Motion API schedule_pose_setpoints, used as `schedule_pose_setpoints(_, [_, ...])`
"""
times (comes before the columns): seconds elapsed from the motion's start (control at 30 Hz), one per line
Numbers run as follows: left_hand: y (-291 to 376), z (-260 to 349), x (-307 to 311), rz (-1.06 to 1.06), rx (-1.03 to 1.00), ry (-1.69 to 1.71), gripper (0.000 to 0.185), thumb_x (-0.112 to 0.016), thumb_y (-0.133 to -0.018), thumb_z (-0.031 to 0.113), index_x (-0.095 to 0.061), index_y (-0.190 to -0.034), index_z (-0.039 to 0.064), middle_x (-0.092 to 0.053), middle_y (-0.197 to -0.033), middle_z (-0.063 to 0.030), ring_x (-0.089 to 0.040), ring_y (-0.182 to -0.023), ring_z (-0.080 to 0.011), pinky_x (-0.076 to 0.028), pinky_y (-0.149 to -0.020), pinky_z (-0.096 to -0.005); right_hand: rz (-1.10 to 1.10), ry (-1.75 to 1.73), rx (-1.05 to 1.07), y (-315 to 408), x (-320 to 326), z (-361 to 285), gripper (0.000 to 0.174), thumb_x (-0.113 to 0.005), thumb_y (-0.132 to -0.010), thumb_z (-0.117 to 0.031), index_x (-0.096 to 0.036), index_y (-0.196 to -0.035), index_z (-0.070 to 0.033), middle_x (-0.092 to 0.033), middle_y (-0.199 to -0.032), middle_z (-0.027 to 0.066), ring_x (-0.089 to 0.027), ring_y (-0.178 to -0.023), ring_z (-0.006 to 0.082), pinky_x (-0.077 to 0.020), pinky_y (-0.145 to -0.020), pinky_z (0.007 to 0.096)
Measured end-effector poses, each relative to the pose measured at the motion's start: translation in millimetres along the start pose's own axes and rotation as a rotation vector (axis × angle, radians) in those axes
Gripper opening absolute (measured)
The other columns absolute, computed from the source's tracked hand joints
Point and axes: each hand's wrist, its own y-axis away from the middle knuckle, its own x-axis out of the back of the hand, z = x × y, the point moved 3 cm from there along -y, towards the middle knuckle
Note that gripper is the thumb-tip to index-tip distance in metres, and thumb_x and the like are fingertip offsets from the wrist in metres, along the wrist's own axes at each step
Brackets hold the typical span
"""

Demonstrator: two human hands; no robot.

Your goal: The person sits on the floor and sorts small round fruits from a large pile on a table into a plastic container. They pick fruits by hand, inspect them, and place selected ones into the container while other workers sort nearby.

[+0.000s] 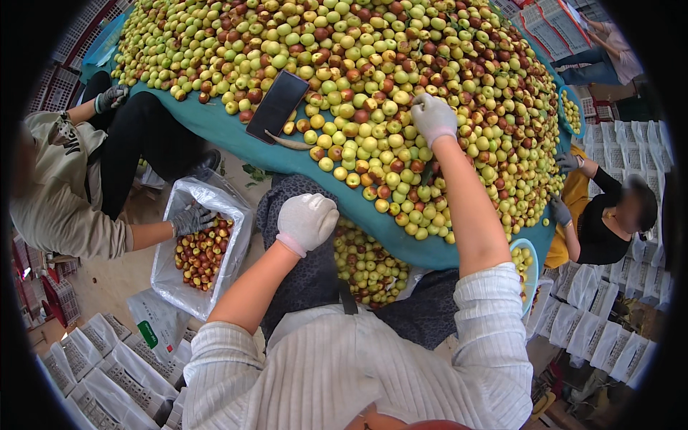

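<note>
A broad heap of green, yellow and reddish-brown jujubes covers the teal cloth before me. My right hand, in a white knit glove, reaches onto the heap with its fingers curled down among the fruit. Whether it grips a jujube is hidden. My left hand, gloved the same way, is curled into a fist above my left knee, off the cloth; its inside does not show. Below the cloth's edge, between my legs, lie more jujubes. A dark smartphone rests on the heap's near side, beside a dry curled leaf.
At left, a co-worker's gloved hand reaches into a plastic-lined crate of redder jujubes. Another co-worker works at the heap's right edge. A blue basket stands by my right elbow. Lined white crates fill the lower left.
</note>
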Motion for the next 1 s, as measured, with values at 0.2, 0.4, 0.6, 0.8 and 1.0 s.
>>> schedule_pose_setpoints(0.2, [-1.0,-0.8,1.4,0.013,-0.012,0.022,0.015,-0.056,-0.084,0.02,-0.064,-0.077,0.01,-0.063,-0.074,-0.0107,-0.063,-0.07,-0.033,-0.05,-0.065,-0.0444,-0.059,0.087,0.213,-36.9,-21.9,-70.6,0.038,-0.057,-0.089,-0.009,-0.058,-0.127,-0.012,-0.052,-0.136,0.0149,-0.057,-0.121,0.0325,-0.0508,-0.099,0.0438])
schedule_pose_setpoints(0.4, [-3.8,0.9,4.1,0.006,-0.028,-0.025,0.014,-0.06,-0.086,0.022,-0.065,-0.08,0.011,-0.063,-0.071,-0.0086,-0.063,-0.067,-0.0296,-0.05,-0.062,-0.0418,-0.209,0.245,0.165,-20.6,-20.7,-65.4,0.035,-0.053,-0.093,-0.011,-0.056,-0.128,-0.011,-0.053,-0.132,0.0169,-0.06,-0.118,0.0344,-0.0535,-0.093,0.0462])
schedule_pose_setpoints(0.6, [-44.0,-0.1,-15.9,0.196,0.126,0.211,0.019,-0.054,-0.097,0.02,-0.063,-0.102,0.005,-0.067,-0.091,-0.0109,-0.065,-0.073,-0.0267,-0.052,-0.065,-0.0362,-0.17,0.259,0.135,14.5,-13.2,-30.1,0.031,-0.057,-0.094,-0.023,-0.057,-0.122,-0.011,-0.055,-0.125,0.0168,-0.063,-0.11,0.0346,-0.0548,-0.087,0.0465])
schedule_pose_setpoints(0.8, [-147.5,-9.5,-88.4,0.103,0.64,1.213,0.038,-0.043,-0.105,0.028,-0.048,-0.133,0.002,-0.062,-0.115,-0.0122,-0.065,-0.079,-0.0158,-0.056,-0.069,-0.028,-0.21,0.356,0.234,21.8,-13.6,-22.3,0.029,-0.06,-0.091,-0.024,-0.06,-0.118,-0.012,-0.058,-0.12,0.0149,-0.065,-0.106,0.0321,-0.0554,-0.084,0.0454])
schedule_pose_setpoints(1.0, [-172.4,-17.2,-104.7,0.141,0.777,1.833,0.041,-0.049,-0.104,0.031,-0.047,-0.137,0.006,-0.06,-0.121,-0.0135,-0.065,-0.092,-0.0222,-0.058,-0.076,-0.0345,-0.029,-0.349,0.346,27.1,-10.3,-24.4,0.037,-0.068,-0.087,-0.033,-0.066,-0.114,-0.009,-0.068,-0.108,0.014,-0.066,-0.098,0.0294,-0.0524,-0.088,0.0383])
